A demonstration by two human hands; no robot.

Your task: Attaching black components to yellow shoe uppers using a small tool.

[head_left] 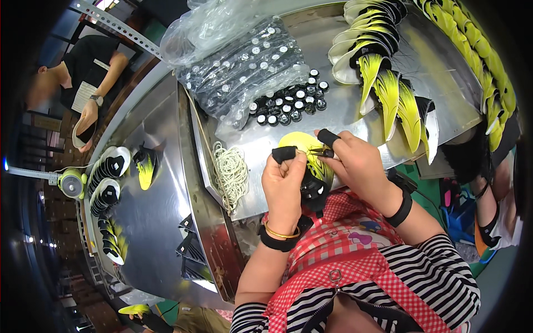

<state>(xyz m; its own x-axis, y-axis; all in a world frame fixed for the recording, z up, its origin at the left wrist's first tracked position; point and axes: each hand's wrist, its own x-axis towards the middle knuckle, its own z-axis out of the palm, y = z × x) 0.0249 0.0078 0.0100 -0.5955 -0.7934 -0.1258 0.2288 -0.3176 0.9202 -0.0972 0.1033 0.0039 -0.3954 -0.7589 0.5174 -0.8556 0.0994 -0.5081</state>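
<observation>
A yellow and black shoe upper [296, 139] rests at the table's near edge against my apron, its yellow end pointing away from me. My left hand [283, 188] is closed in a pinch over the upper's left side; whatever lies between the fingertips is too small to make out. From the other side, my right hand [360, 164] grips a small dark pointed tool [321, 152], its tip over the lacing area. Both index fingers wear black finger covers. Left of my hands lies a tangled bundle of pale cord [230, 175]. Black cord locks with white dots [288, 105] are heaped beyond the upper.
A clear plastic bag [239, 66] of more cord locks lies at the back. Overlapping shoe uppers [383, 72] fill the right side, with another row [472, 44] farther right. A lower metal table [161, 238] with uppers and a small green fan [72, 183] stand left, near a co-worker [91, 72].
</observation>
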